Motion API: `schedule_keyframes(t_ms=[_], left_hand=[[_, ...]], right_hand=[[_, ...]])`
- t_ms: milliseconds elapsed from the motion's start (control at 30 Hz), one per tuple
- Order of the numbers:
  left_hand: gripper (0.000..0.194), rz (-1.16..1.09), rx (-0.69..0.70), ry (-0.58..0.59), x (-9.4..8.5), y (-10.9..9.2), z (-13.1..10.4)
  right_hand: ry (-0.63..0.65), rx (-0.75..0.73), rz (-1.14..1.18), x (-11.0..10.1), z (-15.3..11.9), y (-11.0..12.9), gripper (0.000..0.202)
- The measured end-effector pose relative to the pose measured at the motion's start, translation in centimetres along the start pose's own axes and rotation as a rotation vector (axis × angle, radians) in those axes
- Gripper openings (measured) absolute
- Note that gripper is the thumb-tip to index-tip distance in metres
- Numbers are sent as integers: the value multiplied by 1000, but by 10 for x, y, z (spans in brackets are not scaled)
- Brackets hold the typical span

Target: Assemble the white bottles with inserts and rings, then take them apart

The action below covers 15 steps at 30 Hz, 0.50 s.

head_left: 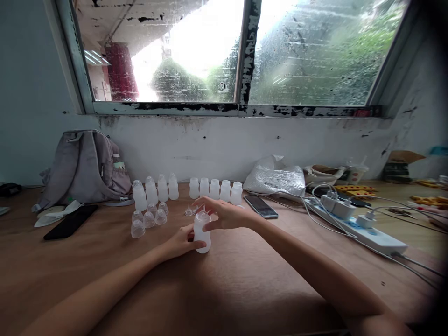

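A frosted white bottle point(202, 238) stands upright on the brown table, with a clear nipple-shaped top. My left hand point(182, 242) is wrapped round its lower body from the left. The fingers of my right hand point(221, 214) are closed round the collar at its top. Just behind, small clear nipple pieces point(188, 211) lie on the table, partly hidden by my right hand. Several open-necked bottles point(214, 189) stand in a row farther back. Left of them are bottles with clear covers point(151, 190), and several loose clear domed covers point(150, 219) in front of those.
A grey backpack point(84, 163) leans on the wall at the left, near a black flat object point(71, 222). At the right are a phone point(261, 206), a silver bag point(276, 177), and a power strip point(371, 233) with trailing cables.
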<state>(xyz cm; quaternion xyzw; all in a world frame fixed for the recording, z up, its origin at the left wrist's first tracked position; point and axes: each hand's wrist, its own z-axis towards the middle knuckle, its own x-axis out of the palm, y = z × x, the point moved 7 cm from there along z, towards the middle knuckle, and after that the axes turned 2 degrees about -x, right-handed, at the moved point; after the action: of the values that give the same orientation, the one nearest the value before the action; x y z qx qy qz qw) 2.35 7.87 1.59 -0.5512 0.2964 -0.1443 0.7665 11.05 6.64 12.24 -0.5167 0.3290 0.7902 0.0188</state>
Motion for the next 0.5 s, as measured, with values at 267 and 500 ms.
schedule_keyframes(t_ms=[267,500], left_hand=[[46,-3,-16,-13,-1,2,0],[45,-67,25,17,-3,-8,-4]], right_hand=[[-189,185,-76,-14,0,-11,29],[-148,137,241,-14,0,-21,21]])
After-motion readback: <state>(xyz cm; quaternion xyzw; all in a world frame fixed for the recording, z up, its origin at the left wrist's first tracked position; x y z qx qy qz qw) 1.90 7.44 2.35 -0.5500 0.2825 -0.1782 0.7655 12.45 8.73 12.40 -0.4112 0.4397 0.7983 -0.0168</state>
